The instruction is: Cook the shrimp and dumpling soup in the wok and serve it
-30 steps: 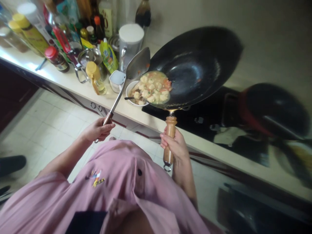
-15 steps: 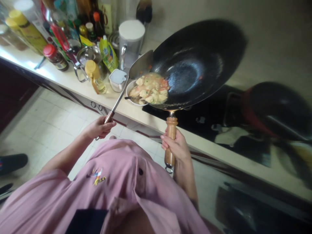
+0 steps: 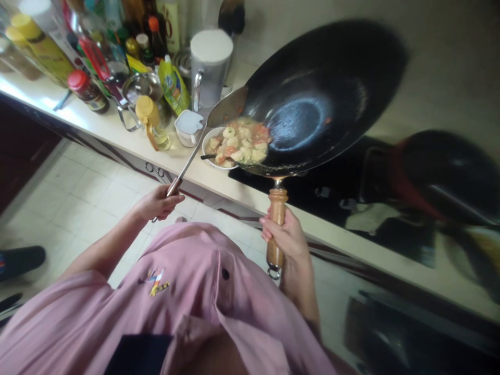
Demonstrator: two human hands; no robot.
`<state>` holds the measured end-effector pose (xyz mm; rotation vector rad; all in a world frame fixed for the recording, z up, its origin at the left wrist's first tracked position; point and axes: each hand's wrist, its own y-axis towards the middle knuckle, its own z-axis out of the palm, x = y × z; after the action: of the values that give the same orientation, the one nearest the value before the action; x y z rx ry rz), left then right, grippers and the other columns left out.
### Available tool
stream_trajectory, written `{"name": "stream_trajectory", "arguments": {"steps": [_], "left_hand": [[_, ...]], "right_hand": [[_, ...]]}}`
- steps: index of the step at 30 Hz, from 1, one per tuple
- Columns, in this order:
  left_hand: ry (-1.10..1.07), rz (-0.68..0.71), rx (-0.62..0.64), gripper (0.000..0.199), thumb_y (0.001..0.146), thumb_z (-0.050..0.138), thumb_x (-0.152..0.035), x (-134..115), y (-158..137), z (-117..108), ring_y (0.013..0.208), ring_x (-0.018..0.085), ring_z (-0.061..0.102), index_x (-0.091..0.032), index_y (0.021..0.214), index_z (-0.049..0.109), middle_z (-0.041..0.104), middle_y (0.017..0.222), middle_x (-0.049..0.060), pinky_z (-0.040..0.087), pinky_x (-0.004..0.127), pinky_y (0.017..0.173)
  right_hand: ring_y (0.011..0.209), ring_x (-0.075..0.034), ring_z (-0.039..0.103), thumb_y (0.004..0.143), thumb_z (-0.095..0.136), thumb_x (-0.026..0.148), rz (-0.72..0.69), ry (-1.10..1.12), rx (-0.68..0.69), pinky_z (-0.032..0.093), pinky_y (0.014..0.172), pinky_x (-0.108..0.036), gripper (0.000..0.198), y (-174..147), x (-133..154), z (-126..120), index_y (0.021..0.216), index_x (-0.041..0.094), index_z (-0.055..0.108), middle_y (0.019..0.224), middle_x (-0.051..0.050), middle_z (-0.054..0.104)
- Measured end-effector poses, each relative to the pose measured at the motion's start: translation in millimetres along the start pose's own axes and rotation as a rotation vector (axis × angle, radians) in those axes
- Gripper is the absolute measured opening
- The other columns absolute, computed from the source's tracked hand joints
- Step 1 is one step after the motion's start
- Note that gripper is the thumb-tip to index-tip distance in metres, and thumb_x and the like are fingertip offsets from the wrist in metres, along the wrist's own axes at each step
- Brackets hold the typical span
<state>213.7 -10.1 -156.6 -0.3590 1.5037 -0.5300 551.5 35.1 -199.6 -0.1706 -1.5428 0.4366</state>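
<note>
My left hand (image 3: 161, 203) is closed round the handle of a metal spatula (image 3: 228, 108), whose broad blade rests near the wok's left rim. In my right hand (image 3: 287, 234) is the wooden handle of a large black wok (image 3: 300, 117), tilted down to the left. Pale chunky food with red pieces and broth (image 3: 248, 143) lies at the wok's low edge and over a white bowl (image 3: 219, 164) on the counter. A dark utensil handle (image 3: 208, 156) sticks out of the bowl. The wok's rim hides the bowl's right side.
Left of the bowl stand a white seasoning box (image 3: 188, 127), a yellow-capped oil bottle (image 3: 151, 122) and a clear pitcher (image 3: 211, 67). Several bottles and jars crowd the counter behind. A lidded red pot (image 3: 414, 182) sits on the black stove at right, near a cloth (image 3: 371, 216).
The wok has shifted slightly right and tips a little more, its far rim higher. More food has slid left into the bowl. The spatula has barely moved.
</note>
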Motion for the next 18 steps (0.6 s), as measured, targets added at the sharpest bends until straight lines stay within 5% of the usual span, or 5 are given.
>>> {"name": "stream_trajectory", "arguments": {"steps": [18], "left_hand": [[0.252,0.03,-0.018,0.041,0.08,0.076,-0.04,-5.5,10.0,0.3,0.028,0.006,0.036,-0.022,0.076,0.039,0.04,0.041,-0.011,0.029,0.015,0.028]], "right_hand": [[0.041,-0.008,0.047,0.072,0.073,0.03,-0.03,-0.175,-0.013,0.042,0.038,-0.024,0.033,-2.2,-3.9,-1.8,0.087,0.023,0.044,0.064,0.008,0.052]]}}
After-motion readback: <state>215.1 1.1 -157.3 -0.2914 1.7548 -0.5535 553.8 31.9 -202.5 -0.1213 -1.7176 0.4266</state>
